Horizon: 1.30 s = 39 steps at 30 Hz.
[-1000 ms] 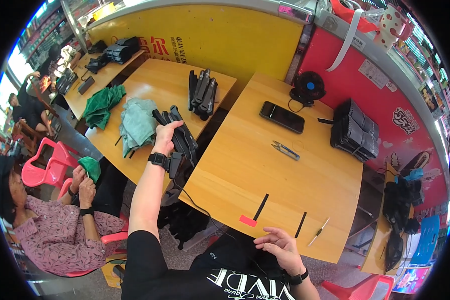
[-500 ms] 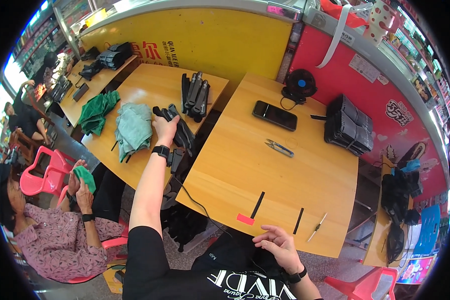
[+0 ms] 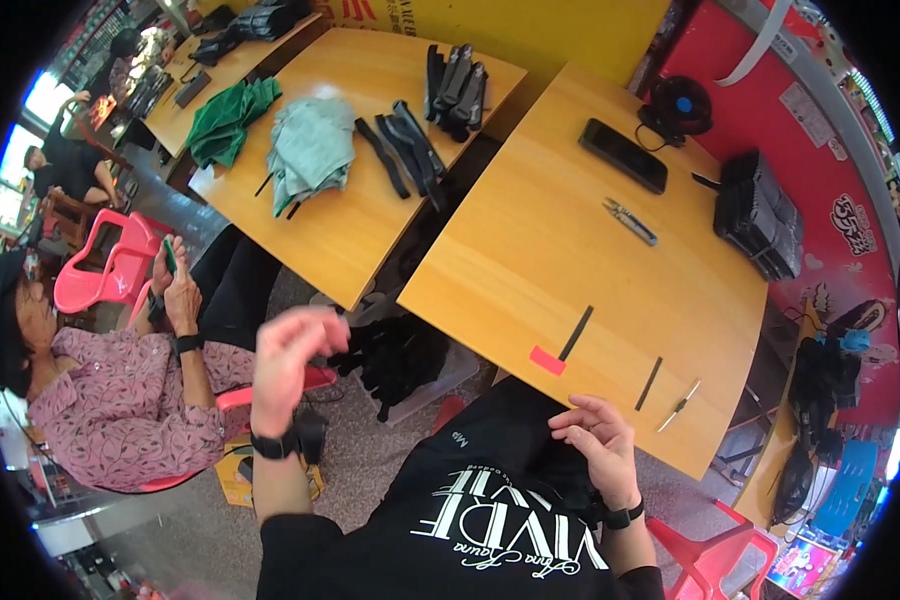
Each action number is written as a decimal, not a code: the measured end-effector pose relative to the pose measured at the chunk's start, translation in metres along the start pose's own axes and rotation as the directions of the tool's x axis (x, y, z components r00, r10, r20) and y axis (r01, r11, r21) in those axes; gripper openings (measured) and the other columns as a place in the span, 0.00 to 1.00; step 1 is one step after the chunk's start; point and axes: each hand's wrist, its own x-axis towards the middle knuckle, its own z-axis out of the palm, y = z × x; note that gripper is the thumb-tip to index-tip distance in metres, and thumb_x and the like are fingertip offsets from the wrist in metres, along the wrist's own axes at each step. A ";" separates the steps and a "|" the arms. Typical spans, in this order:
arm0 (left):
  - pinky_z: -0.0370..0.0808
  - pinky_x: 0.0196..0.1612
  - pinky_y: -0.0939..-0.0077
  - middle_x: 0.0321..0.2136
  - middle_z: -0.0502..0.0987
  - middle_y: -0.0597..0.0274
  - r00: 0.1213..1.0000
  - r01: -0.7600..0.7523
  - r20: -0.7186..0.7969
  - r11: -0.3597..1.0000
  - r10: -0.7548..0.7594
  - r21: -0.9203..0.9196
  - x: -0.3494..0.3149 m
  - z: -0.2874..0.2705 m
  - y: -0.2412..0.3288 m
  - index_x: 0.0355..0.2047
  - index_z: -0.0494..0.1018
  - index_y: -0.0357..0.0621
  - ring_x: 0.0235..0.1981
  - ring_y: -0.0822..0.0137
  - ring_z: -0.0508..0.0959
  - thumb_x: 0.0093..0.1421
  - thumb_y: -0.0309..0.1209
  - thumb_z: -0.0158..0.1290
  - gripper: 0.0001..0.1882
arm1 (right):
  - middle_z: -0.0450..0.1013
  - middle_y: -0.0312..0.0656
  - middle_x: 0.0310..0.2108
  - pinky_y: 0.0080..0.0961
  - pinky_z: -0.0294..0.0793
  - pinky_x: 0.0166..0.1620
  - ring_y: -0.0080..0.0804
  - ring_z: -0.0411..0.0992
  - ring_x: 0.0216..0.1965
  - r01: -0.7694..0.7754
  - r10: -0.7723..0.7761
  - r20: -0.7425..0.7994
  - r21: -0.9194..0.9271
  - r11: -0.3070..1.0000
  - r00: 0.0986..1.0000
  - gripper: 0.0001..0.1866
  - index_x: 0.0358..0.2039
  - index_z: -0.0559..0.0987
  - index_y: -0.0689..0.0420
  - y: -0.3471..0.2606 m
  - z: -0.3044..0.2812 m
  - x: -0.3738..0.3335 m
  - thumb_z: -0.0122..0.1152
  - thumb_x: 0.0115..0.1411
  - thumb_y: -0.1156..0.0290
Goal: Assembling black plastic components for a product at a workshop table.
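Observation:
My left hand (image 3: 295, 355) is off the tables, at the left of my lap. Motion smears its fingers, and I make out nothing in them. My right hand (image 3: 600, 447) hovers by the near edge of the right table (image 3: 510, 260), fingers apart, holding nothing. Beyond it lie a black strip (image 3: 576, 334) with a pinkish-red piece (image 3: 548, 361) at its end, a second thin black strip (image 3: 649, 383) and a slim metal-tipped tool (image 3: 679, 405). Farther back are thread snips (image 3: 630, 221). On the left table (image 3: 340, 255) several loose black straps (image 3: 402, 150) lie beside a grey-green cloth (image 3: 312, 150).
A phone (image 3: 623, 155), a small fan (image 3: 678, 108) and a black bundle (image 3: 758, 215) stand at the back right. Green cloth (image 3: 232, 120) and bundled black straps (image 3: 457, 88) share the left table. A tub of black pieces (image 3: 400, 365) is below. A seated person (image 3: 130, 400) works at left.
My left hand has let go of the black straps on the left table and drawn back toward my body. The view has shifted, so the tables appear higher. My right hand stays near the table edge.

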 end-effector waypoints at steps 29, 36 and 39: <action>0.71 0.51 0.58 0.40 0.80 0.49 0.840 0.543 -0.433 0.530 -0.327 0.652 0.031 -0.112 -0.361 0.47 0.76 0.46 0.47 0.51 0.77 0.54 0.45 0.58 0.23 | 0.78 0.42 0.35 0.19 0.75 0.39 0.25 0.76 0.36 0.045 0.041 0.181 -0.447 0.893 0.983 0.14 0.44 0.75 0.63 0.025 0.027 -0.026 0.62 0.57 0.77; 0.73 0.46 0.58 0.39 0.79 0.43 0.906 0.417 -0.364 0.606 -0.216 0.677 0.015 -0.039 -0.320 0.43 0.78 0.43 0.44 0.45 0.77 0.53 0.41 0.60 0.20 | 0.78 0.42 0.34 0.19 0.75 0.38 0.25 0.77 0.34 0.008 0.067 0.157 -0.437 0.900 0.985 0.13 0.44 0.75 0.64 0.033 0.031 -0.015 0.61 0.58 0.76; 0.73 0.43 0.58 0.35 0.78 0.40 0.897 0.432 -0.348 0.704 -0.272 0.564 -0.003 0.001 -0.261 0.37 0.80 0.39 0.41 0.45 0.78 0.52 0.38 0.62 0.17 | 0.79 0.42 0.34 0.17 0.75 0.38 0.23 0.76 0.34 -0.022 0.117 0.234 -0.371 0.928 0.965 0.13 0.44 0.76 0.64 0.045 0.041 0.008 0.61 0.59 0.76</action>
